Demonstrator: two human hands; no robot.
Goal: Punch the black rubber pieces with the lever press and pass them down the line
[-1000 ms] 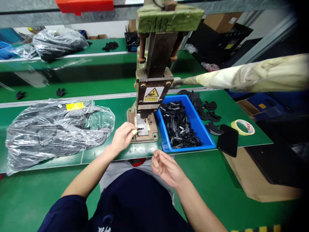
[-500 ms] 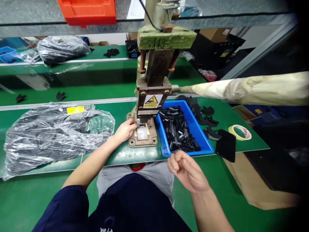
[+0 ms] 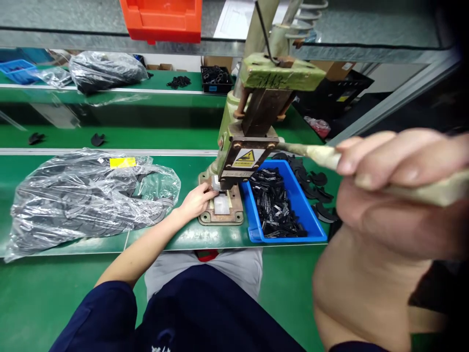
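Observation:
A green hand press [image 3: 262, 110] with a yellow warning sticker stands on the bench. My right hand [image 3: 399, 186], large and close to the camera, wraps its fingers round the press's pale, wrapped lever [image 3: 322, 155]. At the press base [image 3: 238, 208], my left hand [image 3: 198, 199] has its fingertips together beside the die under the ram. What those fingertips hold, if anything, is hidden. A whitish plate [image 3: 221, 205] lies on the base just in front of them. Right of the press, a blue bin [image 3: 306, 215] holds many small black parts [image 3: 273, 203].
On the left lies a clear plastic bag [image 3: 88, 200] of dark curved pieces. More curved black pieces [image 3: 308, 176] lie loose behind the blue bin. An orange bin [image 3: 163, 19] hangs over the bench by the metal shelf [image 3: 73, 34].
My right hand has risen from in front of the blue bin to the lever and closed round it. My left hand stays at the press base. The camera view has shifted.

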